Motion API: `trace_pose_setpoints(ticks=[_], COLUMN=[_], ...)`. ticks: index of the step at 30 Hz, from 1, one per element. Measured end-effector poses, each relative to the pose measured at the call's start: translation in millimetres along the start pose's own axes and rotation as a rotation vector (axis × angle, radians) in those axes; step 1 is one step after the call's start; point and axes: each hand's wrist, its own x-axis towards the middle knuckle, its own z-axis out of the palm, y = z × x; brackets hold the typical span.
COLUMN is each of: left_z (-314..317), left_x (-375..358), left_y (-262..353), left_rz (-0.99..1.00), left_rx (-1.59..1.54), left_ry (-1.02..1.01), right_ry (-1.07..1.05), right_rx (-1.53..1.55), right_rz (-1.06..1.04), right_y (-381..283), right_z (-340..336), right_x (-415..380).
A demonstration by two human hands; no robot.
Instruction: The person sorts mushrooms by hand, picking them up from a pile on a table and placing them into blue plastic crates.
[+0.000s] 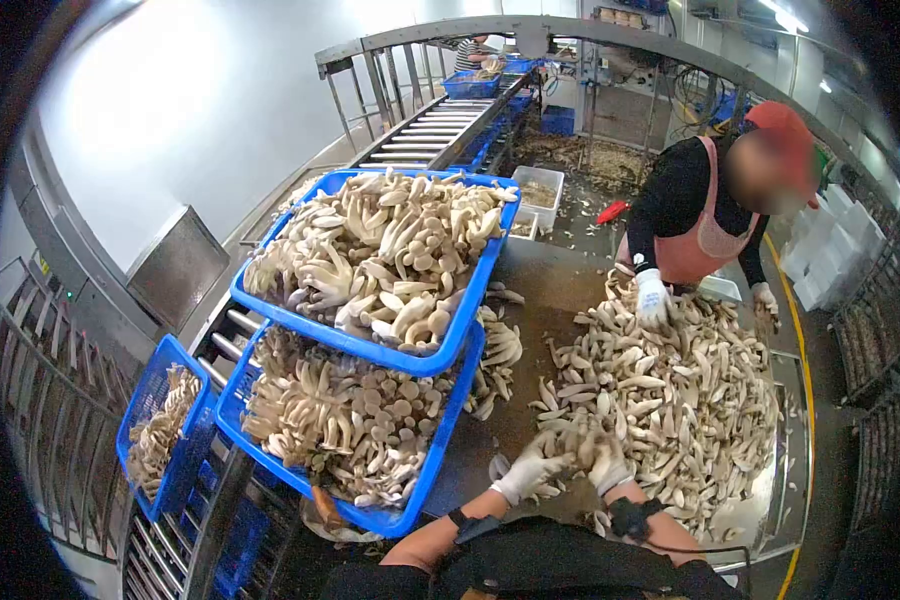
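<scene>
A large heap of pale mushrooms (670,390) lies on the metal table (535,290). At the heap's near left edge, my left hand (533,470), in a white glove, has its fingers on a clump of mushrooms. Close beside it on the right, my right hand (608,462), also gloved, touches the same clump; its fingers are blurred. What each hand grips cannot be made out. To the left, an upper blue basket (370,350) full of mushrooms rests on a lower full blue basket (355,508).
Another person (695,200) in a pink apron reaches into the heap from the far right side. A smaller blue basket (160,430) stands far left. Behind the stacked baskets a roller conveyor (420,135) runs back. White boxes (538,190) stand behind the table.
</scene>
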Motion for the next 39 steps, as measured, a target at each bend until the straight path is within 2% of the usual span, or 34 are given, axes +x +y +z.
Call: trace_pose_setpoints(ticks=[2, 3, 5, 6, 7, 8, 9, 10, 12, 13, 15, 16, 17, 18, 20, 21, 22, 23, 26, 28, 29, 30, 32, 34, 36, 38, 39], left_z=[-5.3, -8.0, -10.8, -21.6, -37.3, -37.4, -37.6, -38.1, -35.1, -34.7, -31.2, -26.3, -24.8, -23.3, -15.7, -13.6, -7.1, 8.8, -11.2, 0.5, -20.7, -29.1, -41.1, -48.7, -49.2, -39.3, -34.0], left_x=[1.7, 0.6, -0.1, 7.9, 20.1, 20.2, 20.4, 21.9, 25.9, 33.0, 30.5, 17.9, 14.5, 11.2, 8.7, 5.1, -2.2, -15.6, 7.9, -2.8, 28.6, 34.7, 37.7, 34.5, 23.8, 19.2, 18.3], left_y=[-10.8, -13.9, -12.3, -29.1, -57.8, -59.8, -62.0, -63.2, -62.4, -66.6, -59.0, -38.0, -33.9, -29.7, -34.1, -27.8, -14.8, 4.9, -30.5, -11.1, -62.0, -65.2, -68.0, -71.2, -68.8, -64.5, -60.6], left_rz=[0.184, 0.322, 0.316, 0.391, 0.468, 0.511, 0.554, 0.564, 0.427, 0.277, -0.002, -0.128, -0.145, -0.163, 0.013, 0.073, 0.135, 0.133, 0.278, 0.076, 0.343, 0.184, -0.133, 0.057, 0.280, 0.003, -0.137], left_rx=[0.447, 0.633, 0.848, 0.948, 1.047, 1.082, 1.118, 1.091, 0.803, 0.541, 0.239, 0.199, 0.183, 0.167, 0.184, 0.428, 0.671, 0.720, 0.624, 0.451, 0.458, 0.260, -0.139, 0.220, 0.295, -0.072, -0.252], left_ry=[-0.001, -0.016, -0.091, -0.031, 0.031, 0.063, 0.096, 0.096, 0.059, 0.024, -0.032, -0.055, -0.081, -0.106, -0.171, -0.174, -0.166, -0.176, -0.187, -0.094, 0.125, 0.033, -0.146, -0.279, -0.347, -0.147, -0.046], right_ry=[0.187, -0.146, 0.043, 0.137, 0.105, 0.076, 0.001, -0.074, 0.142, 0.142, 0.141, 0.003, -0.138, -0.145, -0.155, -0.159, -0.272, -0.302, 0.110, 0.092, 0.209, 0.326, 0.257, 0.227, 0.239, 0.182, 0.084], right_rx=[0.284, 0.247, 0.143, 0.091, 0.018, -0.054, 0.076, 0.207, -0.047, -0.077, -0.140, -0.382, -0.623, -0.772, -1.072, -0.881, -0.395, 0.080, 0.016, 0.003, -0.054, -0.112, -0.275, -0.563, -0.972, -1.285, -1.348], right_rz=[0.149, 0.133, 0.138, 0.140, 0.104, 0.066, 0.146, 0.224, 0.112, 0.064, -0.028, -0.124, -0.220, -0.234, -0.270, -0.233, -0.046, 0.169, 0.095, -0.093, -0.182, -0.272, -0.215, -0.160, -0.102, -0.083, -0.060], right_y=[-6.0, 6.5, 5.6, 4.6, 15.3, 18.9, 15.4, 10.4, 8.6, 24.5, 48.2, 35.9, 10.9, 8.9, 0.1, -0.2, -0.5, -0.3, 20.8, 41.9, 28.3, 18.9, 19.7, 16.7, 13.5, -5.0, -2.8], right_z=[-0.1, -42.6, -32.5, -26.8, -53.4, -52.7, -55.9, -59.8, -8.8, -33.1, -69.9, -54.3, -16.2, -22.1, -15.3, -2.3, -4.2, -8.1, -22.8, -28.2, 16.8, 45.4, 30.5, 12.6, 2.0, 51.6, 31.2], right_x=[3.6, 15.6, 3.5, -0.6, 7.2, 8.0, 2.1, -5.2, -11.1, 1.2, 18.7, 5.5, -22.2, -24.0, -31.2, -38.1, -33.6, -28.8, -29.5, -10.0, -18.6, -26.2, -21.2, -15.5, -13.0, -31.0, -23.0])
